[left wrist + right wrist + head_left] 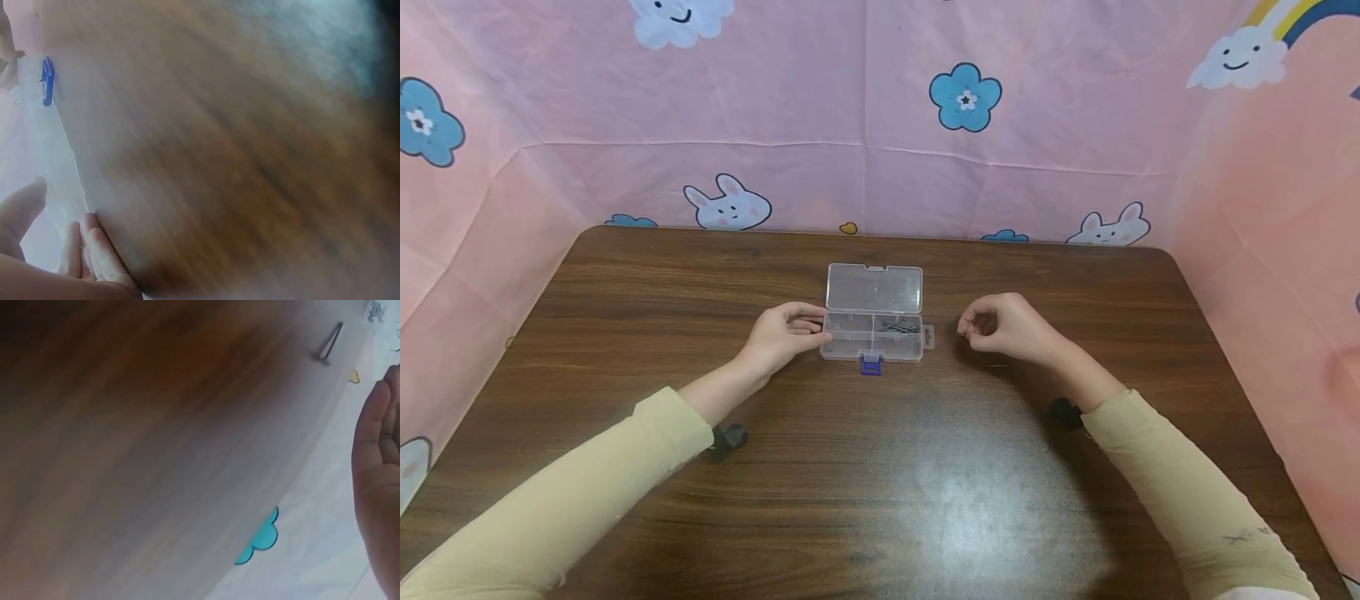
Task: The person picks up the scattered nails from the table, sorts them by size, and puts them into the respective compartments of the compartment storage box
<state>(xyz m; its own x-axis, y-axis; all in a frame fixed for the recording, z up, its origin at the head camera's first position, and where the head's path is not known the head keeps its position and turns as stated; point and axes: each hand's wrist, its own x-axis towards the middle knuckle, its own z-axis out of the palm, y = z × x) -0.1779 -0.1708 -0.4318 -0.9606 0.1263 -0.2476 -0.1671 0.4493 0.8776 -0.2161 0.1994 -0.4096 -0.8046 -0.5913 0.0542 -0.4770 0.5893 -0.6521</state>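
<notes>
A clear plastic compartment box (847, 346) sits near the table's middle with its lid (874, 288) raised at the back and its blue latch (871, 367) hanging down in front. Several thin dark nails (898, 327) lie in its back right compartment. My left hand (782, 337) grips the box's left end between thumb and fingers. To the right of the box, my right hand (1003, 325) hovers with thumb and fingertips brought together; whether they pinch anything I cannot tell. Below that hand a single nail (332, 344) with a flat head lies on the wood.
The brown wooden table (820, 483) reaches back to a pink patterned cloth (805, 100), which also hangs at both sides. A hanging tab (929, 337) juts from the box's right end. Light glares off the tabletop in front.
</notes>
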